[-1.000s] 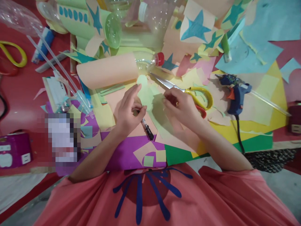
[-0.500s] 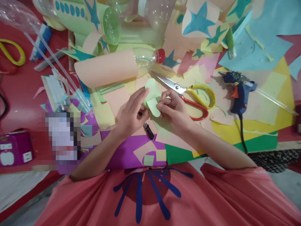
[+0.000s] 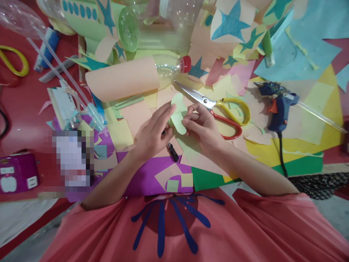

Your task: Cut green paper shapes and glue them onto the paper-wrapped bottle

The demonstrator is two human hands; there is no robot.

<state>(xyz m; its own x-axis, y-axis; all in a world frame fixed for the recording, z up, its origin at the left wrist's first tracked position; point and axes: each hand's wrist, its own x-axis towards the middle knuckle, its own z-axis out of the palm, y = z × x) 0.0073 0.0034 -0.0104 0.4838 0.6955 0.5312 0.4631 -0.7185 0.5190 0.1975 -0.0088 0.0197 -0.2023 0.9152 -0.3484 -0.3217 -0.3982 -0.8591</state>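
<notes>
Between my hands is a pair of pale green paper cutouts [image 3: 178, 118] with rounded ends, one overlapping the other. My left hand [image 3: 156, 131] pinches their left side. On the right, the fingertips of my right hand [image 3: 201, 125] close on the lower piece's edge. Under my left hand lies a black pen-like object [image 3: 172, 152], partly hidden by the fingers. Just beyond my right hand rest scissors [image 3: 207, 103] with yellow and red handles, blades parted a little. A bottle [image 3: 131, 77] wrapped in peach paper, with a red cap, lies behind the cutouts.
At the right a blue glue gun [image 3: 280, 109] lies with its cord running toward me. Clear glue sticks [image 3: 73, 87] and a blurred-out phone-like object [image 3: 72, 158] are at the left. Blue paper stars [image 3: 231, 22] and a green-wrapped bottle [image 3: 89, 22] lie at the back.
The upper green cutout has turned slightly and shifted a little to the right over the lower one. Both hands stay nearly in place.
</notes>
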